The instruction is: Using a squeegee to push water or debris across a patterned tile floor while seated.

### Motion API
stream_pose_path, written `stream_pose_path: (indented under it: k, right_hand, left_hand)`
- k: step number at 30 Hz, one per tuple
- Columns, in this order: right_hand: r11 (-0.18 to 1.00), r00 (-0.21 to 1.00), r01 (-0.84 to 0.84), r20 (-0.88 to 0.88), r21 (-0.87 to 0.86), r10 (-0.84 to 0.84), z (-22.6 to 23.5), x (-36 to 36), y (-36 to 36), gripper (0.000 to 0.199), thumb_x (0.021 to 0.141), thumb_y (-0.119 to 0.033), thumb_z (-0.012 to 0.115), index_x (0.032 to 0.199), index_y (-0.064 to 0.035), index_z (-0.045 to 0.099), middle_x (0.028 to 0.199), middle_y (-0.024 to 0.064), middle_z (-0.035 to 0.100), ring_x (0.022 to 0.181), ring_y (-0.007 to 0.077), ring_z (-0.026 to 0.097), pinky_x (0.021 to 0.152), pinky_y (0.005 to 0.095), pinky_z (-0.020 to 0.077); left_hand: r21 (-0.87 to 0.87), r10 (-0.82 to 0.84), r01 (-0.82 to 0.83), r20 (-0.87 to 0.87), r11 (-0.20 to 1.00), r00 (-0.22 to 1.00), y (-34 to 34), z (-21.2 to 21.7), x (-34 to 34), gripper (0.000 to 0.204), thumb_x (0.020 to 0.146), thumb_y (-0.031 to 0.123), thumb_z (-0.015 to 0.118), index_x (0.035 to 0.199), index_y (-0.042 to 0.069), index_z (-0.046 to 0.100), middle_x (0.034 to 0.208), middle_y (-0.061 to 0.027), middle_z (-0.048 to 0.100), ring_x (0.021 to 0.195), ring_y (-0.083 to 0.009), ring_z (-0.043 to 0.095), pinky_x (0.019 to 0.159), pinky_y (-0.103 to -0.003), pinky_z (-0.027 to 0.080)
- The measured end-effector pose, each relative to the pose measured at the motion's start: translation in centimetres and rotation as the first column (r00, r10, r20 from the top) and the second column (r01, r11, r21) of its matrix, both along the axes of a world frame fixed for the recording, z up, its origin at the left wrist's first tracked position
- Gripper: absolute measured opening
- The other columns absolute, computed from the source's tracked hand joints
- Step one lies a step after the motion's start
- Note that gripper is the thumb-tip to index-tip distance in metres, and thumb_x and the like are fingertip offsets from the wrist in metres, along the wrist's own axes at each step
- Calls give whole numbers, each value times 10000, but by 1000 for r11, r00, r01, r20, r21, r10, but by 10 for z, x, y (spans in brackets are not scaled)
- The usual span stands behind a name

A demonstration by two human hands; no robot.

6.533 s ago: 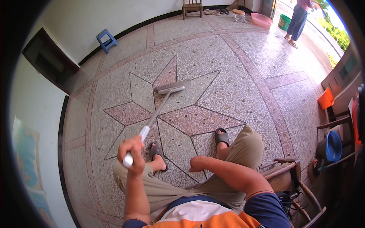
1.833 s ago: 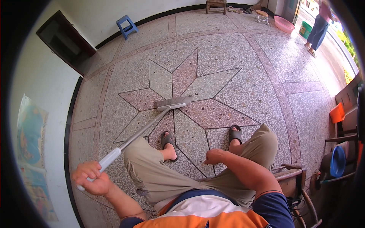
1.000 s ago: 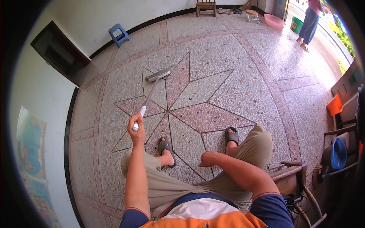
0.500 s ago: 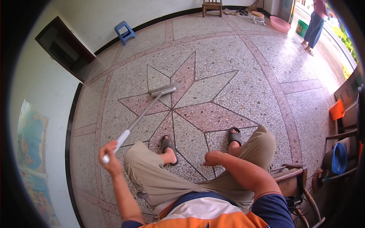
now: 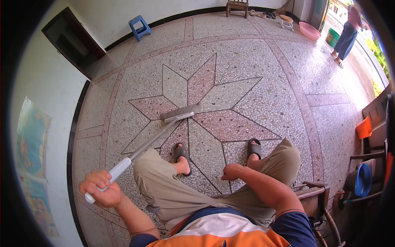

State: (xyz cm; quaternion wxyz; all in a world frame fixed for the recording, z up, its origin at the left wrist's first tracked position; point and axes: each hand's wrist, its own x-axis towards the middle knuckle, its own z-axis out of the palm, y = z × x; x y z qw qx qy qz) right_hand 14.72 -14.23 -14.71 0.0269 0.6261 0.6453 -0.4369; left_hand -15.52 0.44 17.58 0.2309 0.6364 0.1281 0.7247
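Observation:
My left hand [image 5: 102, 189] is wrapped round the white grip of a long-handled broom [image 5: 149, 144], out to the left of my left knee. Its metal shaft slants up and right to a white bar with grey bristles, which touch the floor near the middle of the star pattern [image 5: 230, 92]. My right hand [image 5: 233, 171] is loosely curled between my knees, above the floor, with nothing visible in it. The right forearm passes over my right thigh. My feet, in dark slippers, stand apart on the star's near points.
A blue stool [image 5: 140, 28] stands by the far wall, left of a wooden chair [image 5: 237, 8]. A pink basin [image 5: 310, 31] and a green bucket [image 5: 332, 37] are near the doorway, where a person [image 5: 345, 37] stands. At right are an orange container [image 5: 364, 127] and blue basin [image 5: 363, 180].
My left hand has moved left and down toward me with the broom. The broom's head has been drawn nearer across the star pattern. My right hand stays in place.

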Motion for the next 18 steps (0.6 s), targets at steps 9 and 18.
stream_pose_path:
  k: [9, 18]
  right_hand:
    - [1000, 1000, 4, -15, 18, -4, 5, 2, 0, 449, 834, -488, 596, 899, -64, 728, 937, 167, 691, 919, 349, 648, 785, 455, 507]
    - [999, 999, 36, -35, 25, -35, 12, 1, 1, 444, 828, -500, 600, 904, -82, 732, 949, 164, 692, 922, 352, 648, 804, 457, 504]
  left_hand:
    - [-165, 23, -30, -44, 986, 999, 50, -55, 16, 170, 949, 132, 474, 808, 48, 429, 644, -26, 428, 581, -132, 435, 617, -339, 450]
    - [-374, 70, -228, -391, 899, 918, 121, -187, 16, 113, 943, 100, 563, 906, -7, 554, 1019, -165, 654, 968, -241, 619, 885, -380, 486]
